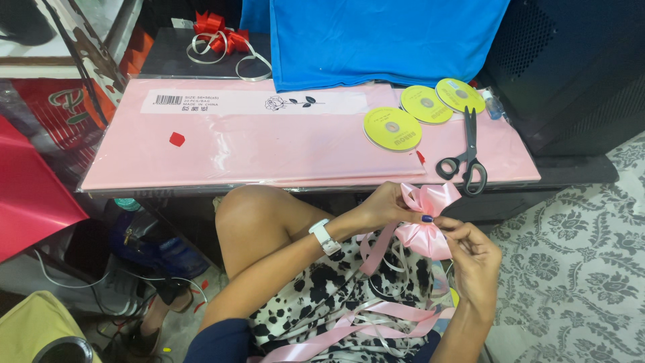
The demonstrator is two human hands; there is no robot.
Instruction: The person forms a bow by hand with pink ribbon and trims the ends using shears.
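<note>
A pink satin ribbon bow is held in front of my lap, below the table's front edge. My left hand pinches the bow's centre from the left, with a white watch on that wrist. My right hand grips the bow's lower loop from the right. Long pink ribbon tails trail down over my black-and-white patterned lap. Black-handled scissors lie on the table just above the bow.
A pack of pink wrapping sheets covers the table. Three yellow ribbon spools sit at its right. Blue cloth hangs at the back. A red bow with white ribbon lies far left. Patterned floor lies to the right.
</note>
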